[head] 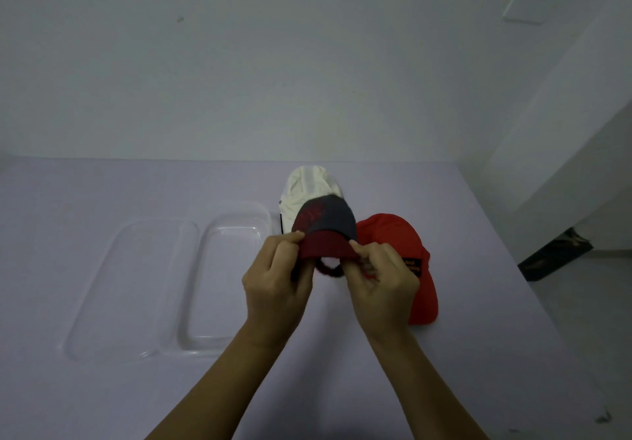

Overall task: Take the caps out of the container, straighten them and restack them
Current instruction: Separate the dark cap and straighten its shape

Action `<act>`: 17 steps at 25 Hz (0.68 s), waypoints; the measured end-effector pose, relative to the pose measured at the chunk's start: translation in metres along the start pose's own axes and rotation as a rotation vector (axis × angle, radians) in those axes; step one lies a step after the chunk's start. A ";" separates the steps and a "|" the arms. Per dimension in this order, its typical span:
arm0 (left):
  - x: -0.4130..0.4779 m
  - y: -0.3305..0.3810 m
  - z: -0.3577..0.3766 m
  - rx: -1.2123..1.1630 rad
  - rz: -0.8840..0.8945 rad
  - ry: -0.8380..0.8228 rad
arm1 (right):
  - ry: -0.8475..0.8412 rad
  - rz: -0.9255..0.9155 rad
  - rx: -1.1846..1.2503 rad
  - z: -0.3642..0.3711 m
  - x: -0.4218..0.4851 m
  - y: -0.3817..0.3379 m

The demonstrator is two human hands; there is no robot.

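**Brim work on the dark cap, both hands on it**

Table (102,388), covered in pale lilac, fills the lower half of the frame. On it, left of centre, lies a clear plastic lid (113,289), and just beside that, to its right, the clear plastic container (232,234), which looks empty, though its transparency makes that hard to confirm. Right of centre lies a red cap (407,241), flat on the table with a dark label on its side. Behind the hands, toward the far edge, sits a white cap (307,183).

The dark cap (325,224), navy crown with a maroon brim, is held up at mid-frame, in front of the white one. The left hand (273,289) pinches the left end of the brim between thumb and fingers; the right hand (383,278) is closed on the right end in the same way, and the back strap loop hangs between them.

To straighten it well, I would keep both pinches even and bend the brim to a symmetric curve, then push out the crown, which looks creased, before nesting the cap onto another with brims aligned.
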State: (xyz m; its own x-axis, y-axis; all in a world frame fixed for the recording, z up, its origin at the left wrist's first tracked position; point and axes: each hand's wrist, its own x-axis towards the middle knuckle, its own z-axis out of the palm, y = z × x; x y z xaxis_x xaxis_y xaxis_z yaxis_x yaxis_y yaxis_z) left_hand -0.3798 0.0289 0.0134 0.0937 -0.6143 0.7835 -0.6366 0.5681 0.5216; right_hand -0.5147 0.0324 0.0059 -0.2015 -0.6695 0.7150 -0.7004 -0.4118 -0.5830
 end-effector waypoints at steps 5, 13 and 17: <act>0.010 -0.006 -0.007 -0.078 -0.142 -0.119 | -0.013 0.221 0.067 -0.005 -0.013 0.016; 0.014 -0.003 0.001 -0.016 -0.097 -0.087 | -0.151 0.225 -0.006 -0.007 -0.012 0.004; 0.017 -0.010 -0.005 -0.073 0.067 -0.322 | -0.241 0.110 -0.014 -0.022 0.011 0.005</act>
State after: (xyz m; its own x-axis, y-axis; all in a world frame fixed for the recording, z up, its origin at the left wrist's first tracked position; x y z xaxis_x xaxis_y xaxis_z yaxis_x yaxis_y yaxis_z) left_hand -0.3682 0.0152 0.0235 -0.2008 -0.7088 0.6762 -0.5754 0.6440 0.5042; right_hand -0.5358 0.0362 0.0196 -0.1096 -0.8383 0.5340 -0.6933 -0.3205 -0.6455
